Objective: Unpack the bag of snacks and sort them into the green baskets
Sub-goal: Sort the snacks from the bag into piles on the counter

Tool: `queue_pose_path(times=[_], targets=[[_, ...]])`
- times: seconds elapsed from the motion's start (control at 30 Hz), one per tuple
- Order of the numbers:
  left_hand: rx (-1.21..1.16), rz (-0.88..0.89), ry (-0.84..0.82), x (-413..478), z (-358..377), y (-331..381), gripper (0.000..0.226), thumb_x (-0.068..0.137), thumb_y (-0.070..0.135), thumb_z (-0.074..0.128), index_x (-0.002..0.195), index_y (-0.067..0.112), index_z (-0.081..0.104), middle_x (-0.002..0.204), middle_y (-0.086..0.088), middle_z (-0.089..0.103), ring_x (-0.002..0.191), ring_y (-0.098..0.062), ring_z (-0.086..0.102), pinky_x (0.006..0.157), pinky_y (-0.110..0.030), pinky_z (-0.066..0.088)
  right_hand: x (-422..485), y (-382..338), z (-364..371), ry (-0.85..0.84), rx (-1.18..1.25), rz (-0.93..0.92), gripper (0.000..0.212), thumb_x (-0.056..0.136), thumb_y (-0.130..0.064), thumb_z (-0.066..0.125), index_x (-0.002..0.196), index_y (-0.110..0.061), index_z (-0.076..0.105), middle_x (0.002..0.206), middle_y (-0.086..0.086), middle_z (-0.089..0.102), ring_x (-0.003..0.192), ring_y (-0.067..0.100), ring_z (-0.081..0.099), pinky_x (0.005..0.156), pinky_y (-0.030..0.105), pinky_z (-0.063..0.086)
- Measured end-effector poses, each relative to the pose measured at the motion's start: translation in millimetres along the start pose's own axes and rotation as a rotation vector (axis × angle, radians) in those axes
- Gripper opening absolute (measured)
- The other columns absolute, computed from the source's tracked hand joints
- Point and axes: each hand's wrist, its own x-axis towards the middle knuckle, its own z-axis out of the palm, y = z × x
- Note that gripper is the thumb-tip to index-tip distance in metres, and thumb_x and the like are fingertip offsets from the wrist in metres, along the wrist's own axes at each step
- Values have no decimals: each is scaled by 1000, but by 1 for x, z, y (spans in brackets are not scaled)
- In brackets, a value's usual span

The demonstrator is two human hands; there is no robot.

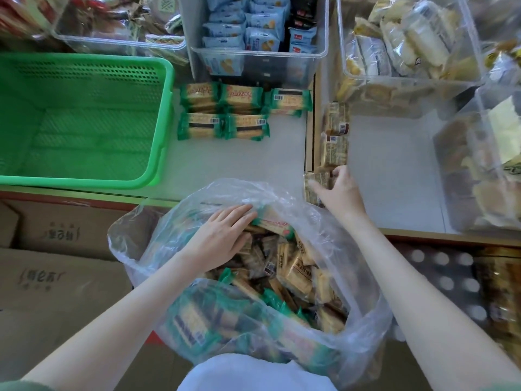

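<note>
A clear plastic bag [363, 314] full of green-wrapped and brown-wrapped biscuit packs stands open in front of me. My left hand [222, 235] lies inside it, fingers straight on a green-wrapped pack [275, 222]. My right hand [339, 189] reaches past the bag to the shelf and grips a brown-wrapped pack [315, 186] at the near end of a row of brown packs [335, 136]. Several green-wrapped packs [228, 114] lie in two rows on the white shelf. A green basket [158, 108] sits at the left with nothing in it.
Clear bins stand behind: one with blue packets [253, 32], one with pale wrapped cakes [406, 43], one at far right [479, 170]. A wooden divider [310, 142] splits the shelf. Cardboard boxes [56, 249] sit below left.
</note>
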Motion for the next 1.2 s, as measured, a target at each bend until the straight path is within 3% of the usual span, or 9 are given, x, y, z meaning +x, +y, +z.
queue_pose_path(times=[0.1,0.2,0.37,0.5,0.67,0.77,0.83,1.07,1.2], targets=[[13,1,-9,0,0,1,51,95,33,36,136,8,54,137,-11,55,123,-29,54,101,-42,44,1,-12,16,-53,-238,-14,75,80,-57,64,130,-12,29,125,13,45,110,30,48,88,43,49],[30,15,-16,0,-2,-1,50,95,34,36,134,8,55,136,-11,56,122,-28,55,100,-42,45,-2,-19,26,-59,-327,49,74,84,-40,64,137,-12,21,133,18,41,118,34,42,90,44,46],[32,18,-22,1,-1,-10,51,96,35,36,137,9,52,137,-11,54,124,-28,53,102,-42,43,-11,-8,18,129,-234,88,61,86,-27,59,133,-10,25,128,22,43,113,35,42,86,44,48],[75,40,-33,-2,2,-15,51,97,37,36,137,10,52,139,-11,53,127,-28,51,106,-42,38,-16,3,5,79,-261,88,61,90,-36,57,137,-9,29,134,19,42,119,34,39,94,43,40],[178,19,-37,-19,-3,-26,61,93,49,36,144,17,45,143,-13,49,130,-32,49,110,-45,24,-62,-34,8,370,-213,-521,42,88,-12,60,126,-2,46,117,16,51,106,26,44,96,30,33],[224,-2,-79,-37,-2,-35,69,89,56,36,150,23,35,147,-15,44,134,-33,43,112,-48,24,-113,-51,43,184,-227,-912,35,84,-3,63,117,-4,52,100,10,55,92,21,48,90,31,41],[252,-17,-63,-48,-1,-43,65,89,52,36,147,22,40,145,-17,46,132,-35,45,109,-52,32,-135,-53,76,54,-341,-1015,38,81,-4,66,118,-3,55,102,10,60,92,24,55,87,34,48],[287,-69,4,-54,-6,-65,53,94,44,32,133,20,59,136,-23,53,120,-41,55,98,-51,45,-130,-65,129,-249,-692,-803,52,76,-8,29,113,1,64,110,24,64,100,39,62,90,44,50],[314,-47,41,-59,-2,-76,48,95,40,39,134,21,58,136,-24,52,119,-40,56,98,-50,47,-127,-70,136,-323,-748,-761,51,81,-1,36,129,3,52,127,30,53,113,46,51,96,52,40]])
